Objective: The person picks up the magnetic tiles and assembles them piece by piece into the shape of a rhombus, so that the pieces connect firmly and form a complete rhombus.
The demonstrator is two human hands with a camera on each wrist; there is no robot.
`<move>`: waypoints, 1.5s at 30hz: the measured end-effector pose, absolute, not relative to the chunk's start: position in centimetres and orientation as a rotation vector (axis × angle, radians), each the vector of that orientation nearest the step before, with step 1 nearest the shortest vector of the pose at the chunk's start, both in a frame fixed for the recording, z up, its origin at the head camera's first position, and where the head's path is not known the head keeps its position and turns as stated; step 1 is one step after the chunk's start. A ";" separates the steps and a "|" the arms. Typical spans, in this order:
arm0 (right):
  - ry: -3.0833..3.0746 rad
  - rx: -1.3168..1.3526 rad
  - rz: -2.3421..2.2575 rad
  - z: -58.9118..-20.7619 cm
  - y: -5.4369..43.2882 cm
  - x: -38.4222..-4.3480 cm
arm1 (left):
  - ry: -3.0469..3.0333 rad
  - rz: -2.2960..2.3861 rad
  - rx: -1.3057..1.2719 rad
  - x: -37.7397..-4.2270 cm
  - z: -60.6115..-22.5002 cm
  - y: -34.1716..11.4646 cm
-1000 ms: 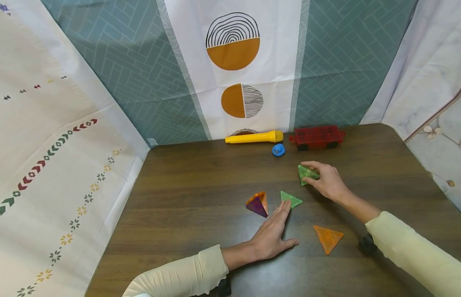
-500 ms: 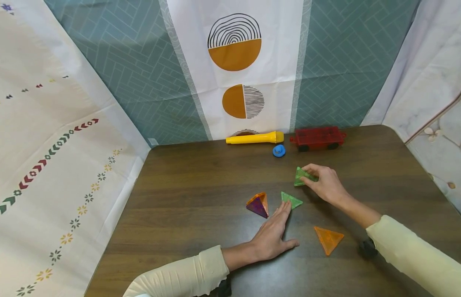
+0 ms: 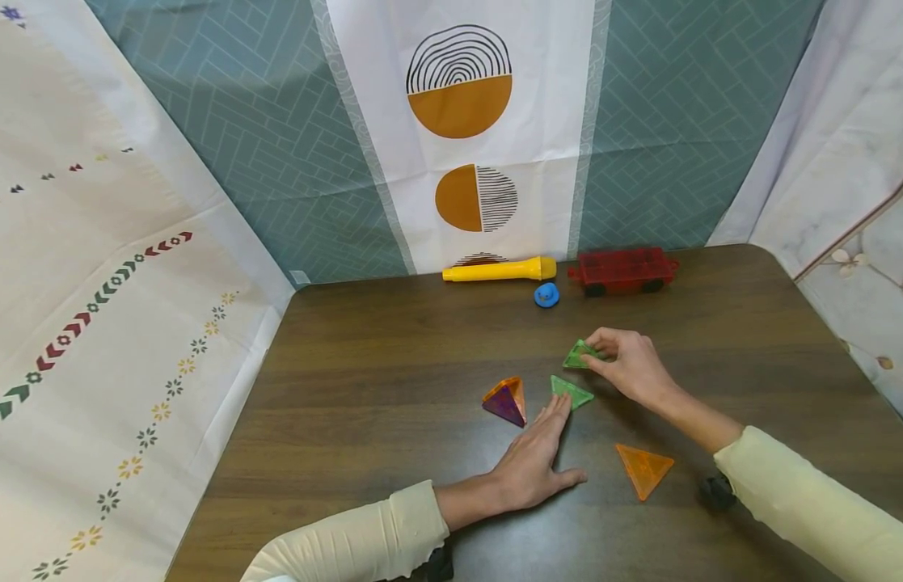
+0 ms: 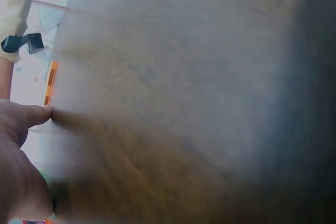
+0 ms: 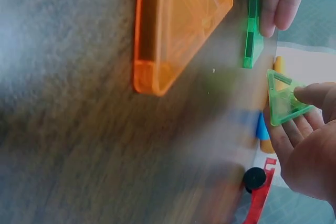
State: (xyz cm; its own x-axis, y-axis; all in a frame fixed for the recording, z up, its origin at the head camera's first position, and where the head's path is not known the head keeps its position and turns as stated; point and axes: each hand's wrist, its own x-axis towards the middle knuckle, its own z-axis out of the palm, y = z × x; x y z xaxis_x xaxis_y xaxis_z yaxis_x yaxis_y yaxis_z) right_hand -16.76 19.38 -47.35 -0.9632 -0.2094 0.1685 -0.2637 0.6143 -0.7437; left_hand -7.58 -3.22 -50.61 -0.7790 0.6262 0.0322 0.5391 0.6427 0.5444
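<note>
- Fingers [image 5: 282,140] and thumb of a person's right hand [image 3: 629,365] pinch a translucent green triangular piece [image 3: 578,354], held just beyond a flat green tile [image 3: 571,392], a gap showing between the two.
- Left hand [image 3: 534,461], its fingers extended and thumb spread aside, touches the flat green tile at the table [image 3: 378,364]; how hard it presses cannot be told, as the hazy left wrist view misses the fingertips.
- An orange-and-purple piece [image 3: 504,406] rests near the left fingertips, while a lone orange tile [image 3: 643,470] lies to the right of the left thumb.
- Along the table's far edge sit a yellow microphone-shaped toy [image 3: 499,270], a blue hat-shaped piece [image 3: 546,296] and a red wheeled toy [image 3: 622,271].
- At risk: the pinched piece could slip or twist if the grip on its smooth plastic loosens.
- Also at risk: the flat green tile could skid if the left fingertips push sideways or lift, or if the pinched piece knocks its edge.
- Close quarters: a leftward sweep of the left hand could nudge the orange-and-purple piece out of place.
</note>
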 end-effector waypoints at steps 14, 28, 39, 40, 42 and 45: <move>-2.779 0.445 1.366 -48.3 18.8 -16.1 | 2.691 0.811 0.964 -7.7 -50.5 -3.1; -2.766 0.428 1.431 -48.7 18.3 -15.6 | 2.691 0.793 0.963 -7.7 -50.3 -3.0; -2.782 0.439 1.431 -48.7 18.1 -15.2 | 2.703 0.792 0.970 -7.6 -50.5 -3.1; -2.784 0.443 1.430 -48.7 18.1 -15.2 | 2.705 0.790 0.971 -7.6 -50.5 -3.1; -2.791 0.459 1.421 -48.8 18.1 -15.1 | 2.710 0.787 0.973 -7.6 -50.5 -3.1; -2.798 0.478 1.404 -48.8 18.2 -14.9 | 2.715 0.782 0.973 -7.6 -50.5 -3.0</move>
